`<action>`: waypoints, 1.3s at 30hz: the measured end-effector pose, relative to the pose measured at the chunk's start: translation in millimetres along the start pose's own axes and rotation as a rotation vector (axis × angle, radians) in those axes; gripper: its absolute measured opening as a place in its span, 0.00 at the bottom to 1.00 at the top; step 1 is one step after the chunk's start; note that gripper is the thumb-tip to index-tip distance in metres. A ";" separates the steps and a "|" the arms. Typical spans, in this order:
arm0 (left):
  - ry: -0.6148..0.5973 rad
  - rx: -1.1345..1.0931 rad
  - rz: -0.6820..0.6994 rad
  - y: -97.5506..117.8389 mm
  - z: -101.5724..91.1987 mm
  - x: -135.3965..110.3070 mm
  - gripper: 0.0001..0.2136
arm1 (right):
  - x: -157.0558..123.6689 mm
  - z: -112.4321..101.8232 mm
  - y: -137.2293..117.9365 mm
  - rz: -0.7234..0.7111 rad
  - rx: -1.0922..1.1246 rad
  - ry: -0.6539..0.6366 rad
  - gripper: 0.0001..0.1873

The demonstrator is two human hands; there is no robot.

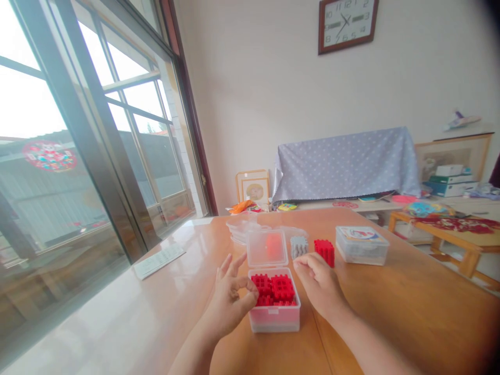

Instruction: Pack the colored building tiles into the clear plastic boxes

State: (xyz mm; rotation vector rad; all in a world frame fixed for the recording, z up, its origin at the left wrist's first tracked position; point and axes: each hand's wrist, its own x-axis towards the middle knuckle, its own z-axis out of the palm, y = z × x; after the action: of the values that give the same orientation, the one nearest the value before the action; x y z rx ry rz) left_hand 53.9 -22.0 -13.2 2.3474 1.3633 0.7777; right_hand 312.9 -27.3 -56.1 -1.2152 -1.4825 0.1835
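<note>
A person's bare hands flank an open translucent plastic box (274,326) on a glossy wooden worktop (394,312). The left hand (233,300) is at its near left edge, thumb and forefinger meeting in a ring, other fingers raised; the right hand (322,284) is off the box's right side, fingers curled inward — whether either grips anything cannot be told. Red notched blocks (282,286) sit inside the box, its clear lid (255,252) tipped up behind them. Just beyond the right hand stand a red notched stack (325,252) and a gray notched stack (299,247), with a lidded clear box (362,252) to their right. A printed sheet (160,261) lies at far left; clear plastic containers (239,229) rest toward the far edge. Behind, a polka-dot cloth (344,166) drapes below a wall clock (347,25).
</note>
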 end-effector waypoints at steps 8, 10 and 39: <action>0.030 0.018 0.068 -1.4 -1.9 1.1 0.06 | 0.7 -0.7 0.7 -0.014 -0.020 0.008 0.13; 0.041 0.029 0.063 -0.6 -2.7 1.0 0.05 | 1.0 -0.9 1.4 -0.003 -0.013 0.009 0.13; -0.173 0.107 0.259 86.1 -7.4 21.3 0.24 | 6.6 3.8 8.2 0.244 0.312 -0.009 0.29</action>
State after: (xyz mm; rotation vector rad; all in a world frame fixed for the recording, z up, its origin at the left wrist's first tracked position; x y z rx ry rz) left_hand 117.9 -46.1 43.7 2.6411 1.0676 0.5630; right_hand 315.7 -16.8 -58.8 -1.1355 -1.2536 0.5643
